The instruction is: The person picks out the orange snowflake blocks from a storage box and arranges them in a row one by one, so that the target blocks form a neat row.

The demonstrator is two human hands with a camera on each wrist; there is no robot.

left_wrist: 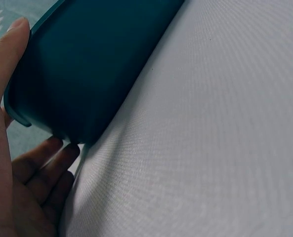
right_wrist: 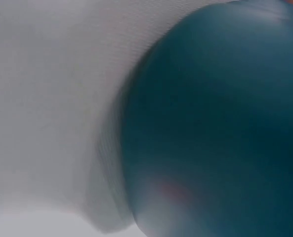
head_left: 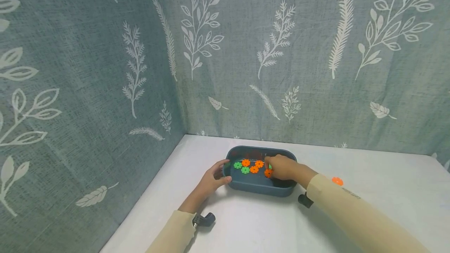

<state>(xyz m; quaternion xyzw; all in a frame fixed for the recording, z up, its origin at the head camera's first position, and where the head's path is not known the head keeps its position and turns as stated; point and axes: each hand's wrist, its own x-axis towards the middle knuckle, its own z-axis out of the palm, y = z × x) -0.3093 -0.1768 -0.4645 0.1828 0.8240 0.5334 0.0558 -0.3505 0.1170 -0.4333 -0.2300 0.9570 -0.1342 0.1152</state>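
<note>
Around us hang grey-green curtains [head_left: 235, 100] printed with white leaves and sprigs, meeting in a corner behind a table [head_left: 246, 225] spread with white cloth. On it, near the back curtain, we see a dark blue-green tub [head_left: 253, 187] with rounded corners, standing upright.

Our left hand [head_left: 209, 182] holds the tub's left end, partly closed around it: the thumb lies at the front rim, and the other fingers bend about the end wall. In the left wrist view the lower fingertips touch or nearly touch the tub's underside.

Our right hand [head_left: 283, 167] reaches down inside the right part of the tub, its fingers bent toward an orange disc [head_left: 268, 173] and a partly hidden green disc; we cannot tell whether it grips either. The right wrist view gives us mostly the blurred outer wall.

Left of that hand, on the tub floor, lie three orange discs [head_left: 245, 163] and two green discs [head_left: 245, 170], all notched like flowers. Another orange piece [head_left: 337, 181] rests on the cloth, beyond our right sleeve [head_left: 351, 210].
</note>
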